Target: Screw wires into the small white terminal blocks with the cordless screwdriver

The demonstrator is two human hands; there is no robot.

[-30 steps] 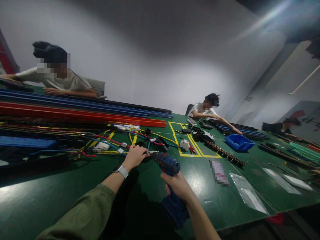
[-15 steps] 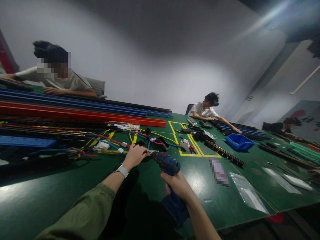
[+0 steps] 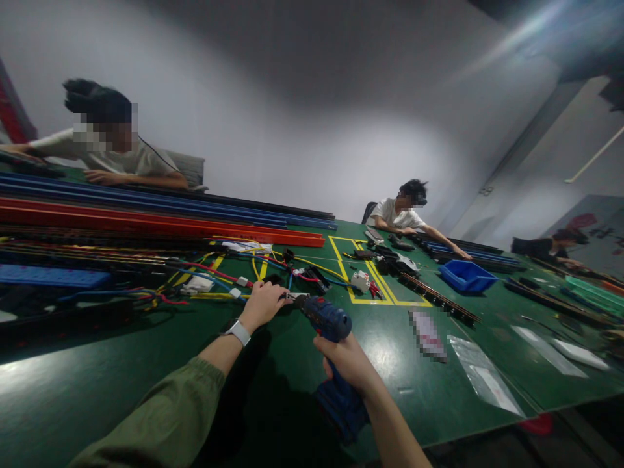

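Note:
My right hand [image 3: 345,359] is wrapped round the grip of a blue cordless drill [image 3: 327,318], whose nose points left and away from me. Just ahead of the drill's tip, my left hand [image 3: 264,304] is closed on a small part by the wires; the fingers mostly hide what it is. A wristwatch [image 3: 238,333] sits on my left wrist. Red, blue and yellow wires [image 3: 221,279] with small white connectors [image 3: 235,293] run leftward from near that hand. A black open part [image 3: 319,281] lies beyond the drill.
Orange trunking [image 3: 244,234] and blue rails lie along the back left. A white breaker [image 3: 361,281] sits beside red pliers [image 3: 376,290]. To the right are a blue bin [image 3: 467,276], a copper-coloured strip [image 3: 439,297] and plastic bags [image 3: 482,374]. Several people sit around the green table [image 3: 390,416].

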